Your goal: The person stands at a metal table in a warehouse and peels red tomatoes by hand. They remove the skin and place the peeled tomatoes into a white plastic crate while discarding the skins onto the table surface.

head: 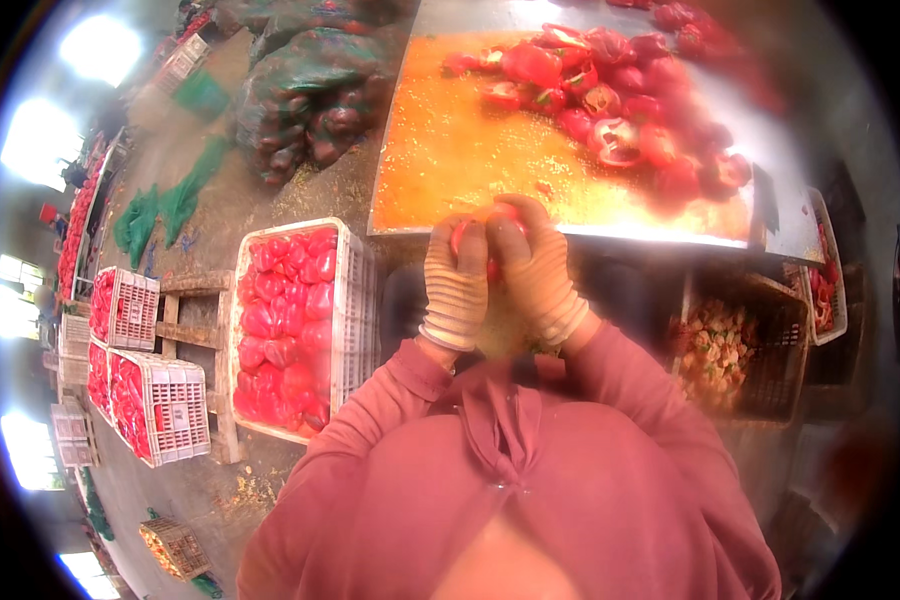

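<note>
Both hands wear striped work gloves and meet at the near edge of a metal table (412, 112) whose orange surface is wet and strewn with seeds. My left hand (457, 281) closes around red bell pepper flesh, partly covered by its fingers. My right hand (536, 262) is curled beside it, also on red pepper (508, 214); whether this is one pepper or two pieces cannot be told. Beyond the hands lies a heap of red bell peppers (615, 139), some cut open with pale insides showing.
A white plastic crate of red peppers (285, 322) stands at left, near a wooden pallet (195, 334) and more filled crates (176, 412). A dark crate (780, 352) at right holds pepper cores (720, 345). Green mesh sacks (315, 82) lie beyond on the floor.
</note>
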Demonstrator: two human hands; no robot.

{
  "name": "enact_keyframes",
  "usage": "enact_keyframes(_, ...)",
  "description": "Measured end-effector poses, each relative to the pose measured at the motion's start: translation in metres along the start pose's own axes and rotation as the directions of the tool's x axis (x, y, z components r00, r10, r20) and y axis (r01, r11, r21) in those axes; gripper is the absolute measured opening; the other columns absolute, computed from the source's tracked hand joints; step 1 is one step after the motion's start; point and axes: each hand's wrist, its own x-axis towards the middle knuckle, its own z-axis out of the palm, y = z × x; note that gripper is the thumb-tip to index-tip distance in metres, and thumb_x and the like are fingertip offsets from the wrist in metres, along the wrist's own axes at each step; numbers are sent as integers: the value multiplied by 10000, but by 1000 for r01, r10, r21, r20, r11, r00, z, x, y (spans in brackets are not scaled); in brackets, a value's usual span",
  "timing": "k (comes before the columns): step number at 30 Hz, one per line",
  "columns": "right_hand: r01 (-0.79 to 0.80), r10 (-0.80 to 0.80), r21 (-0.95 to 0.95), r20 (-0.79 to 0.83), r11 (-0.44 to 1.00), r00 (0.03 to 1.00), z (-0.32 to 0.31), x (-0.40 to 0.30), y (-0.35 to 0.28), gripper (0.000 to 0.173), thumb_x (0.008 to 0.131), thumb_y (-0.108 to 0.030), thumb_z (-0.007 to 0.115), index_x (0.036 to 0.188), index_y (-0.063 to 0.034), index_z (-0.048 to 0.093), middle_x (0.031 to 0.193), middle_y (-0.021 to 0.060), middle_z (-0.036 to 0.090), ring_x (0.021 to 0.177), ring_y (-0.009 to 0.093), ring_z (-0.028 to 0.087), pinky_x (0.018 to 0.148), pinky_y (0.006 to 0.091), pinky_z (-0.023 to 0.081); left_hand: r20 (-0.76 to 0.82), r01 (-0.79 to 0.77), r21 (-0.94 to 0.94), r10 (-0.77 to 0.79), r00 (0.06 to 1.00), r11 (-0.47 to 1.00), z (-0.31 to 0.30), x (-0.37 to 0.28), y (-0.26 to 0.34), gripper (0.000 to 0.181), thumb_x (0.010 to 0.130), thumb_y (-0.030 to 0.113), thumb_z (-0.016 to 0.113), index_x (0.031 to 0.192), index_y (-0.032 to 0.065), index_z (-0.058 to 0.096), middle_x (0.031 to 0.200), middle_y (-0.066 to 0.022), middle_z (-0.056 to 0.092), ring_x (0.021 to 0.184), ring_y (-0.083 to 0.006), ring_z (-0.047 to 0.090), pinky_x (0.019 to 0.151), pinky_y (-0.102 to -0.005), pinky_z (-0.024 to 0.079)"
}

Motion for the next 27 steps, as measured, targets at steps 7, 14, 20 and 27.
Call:
enact_keyframes(7, -336, 358, 554, 72, 762, 931, -15, 51, 71, 346, 965, -394, 590, 1013, -54, 627, 827, 48, 632, 755, 158, 618, 632, 320, 482, 116, -135, -26, 137, 984, 991, 11, 7, -12, 380, 929, 166, 579, 1267, -4, 545, 1137, -98, 611, 1009, -189, 601, 919, -312, 479)
enact_keyframes(14, 142, -266, -619, -112, 773, 957, -54, 146, 145, 367, 879, -357, 672, 1083, -55, 628, 991, 176, 644, 937, 340, 610, 805, 448, 482, 264, 311, -673, -175, 948, 671, -16, 39, -47, 579, 946, 257, 611, 1452, 55, 414, 1321, -78, 524, 1178, -179, 522, 1033, -342, 419)
enact_keyframes(20, 451, -452, -721, 212, 527, 866, -36, 104, 80, 387, 831, -299, 723, 1134, -76, 632, 996, 169, 644, 944, 380, 599, 830, 479, 474, 221, 242, -580, -136, 966, 778, -34, 43, -53, 602, 935, 269, 608, 1456, 40, 412, 1319, -90, 547, 1178, -193, 542, 1033, -341, 418)
enact_keyframes(27, 175, 32, -349, 514, 921, 857, -11, 41, 7, 395, 828, -349, 722, 1005, -3, 653, 836, 188, 678, 783, 344, 663, 719, 432, 520, 251, 219, -247, -156, 955, 944, -40, 25, -31, 558, 936, 200, 567, 1431, -7, 415, 1227, -112, 577, 1099, -178, 571, 983, -299, 443)
